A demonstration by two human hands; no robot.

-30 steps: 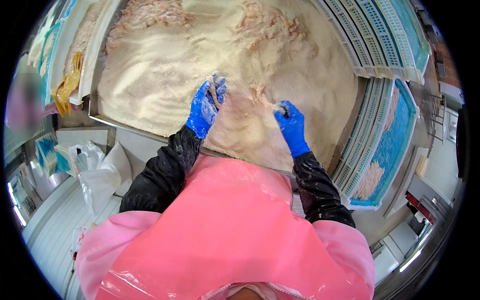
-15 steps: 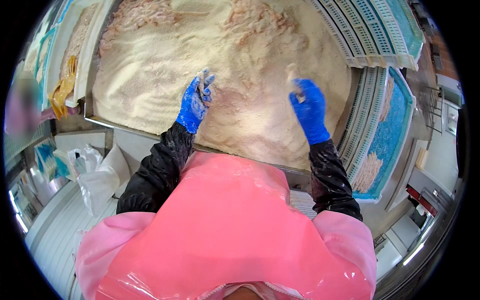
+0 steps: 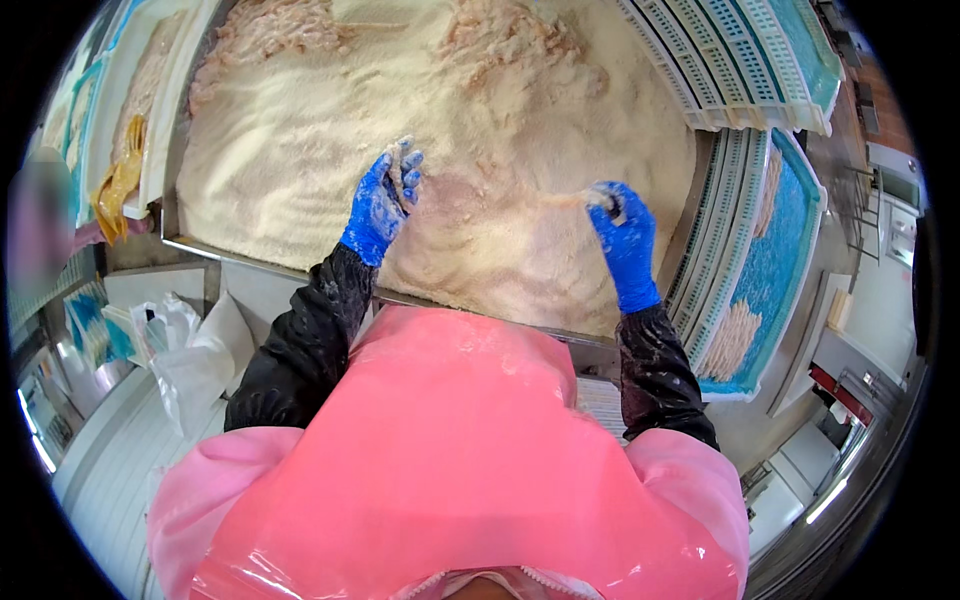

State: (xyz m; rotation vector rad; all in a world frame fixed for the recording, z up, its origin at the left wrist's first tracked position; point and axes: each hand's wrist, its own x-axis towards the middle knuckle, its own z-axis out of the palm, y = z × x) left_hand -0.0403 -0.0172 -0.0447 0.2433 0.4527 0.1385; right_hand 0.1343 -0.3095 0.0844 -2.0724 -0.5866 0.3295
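Both my hands wear blue gloves dusted with crumbs over a large metal tray (image 3: 215,249) of pale yellow crumb coating (image 3: 270,190). My left hand (image 3: 376,212) is closed, its fingers curled round a crumb-coated meat strip (image 3: 395,162) that shows at the fingertips. My right hand (image 3: 628,240) pinches the end of another pale coated strip (image 3: 556,200), which stretches out leftward above the crumbs. Raw pinkish meat strips lie in a left heap (image 3: 275,42) and a middle heap (image 3: 510,40) at the tray's far side.
Stacked pale crates (image 3: 735,70) stand at the right. Below them a blue-lined crate (image 3: 775,290) holds rows of coated strips (image 3: 732,340). A white tub (image 3: 185,90) and a co-worker's yellow-gloved hand (image 3: 120,185) are at the left. White bags (image 3: 205,350) sit nearer me.
My right hand has lowered slightly and turned, and its strip now points leftward instead of upward. My left hand has shifted slightly left, still closed.
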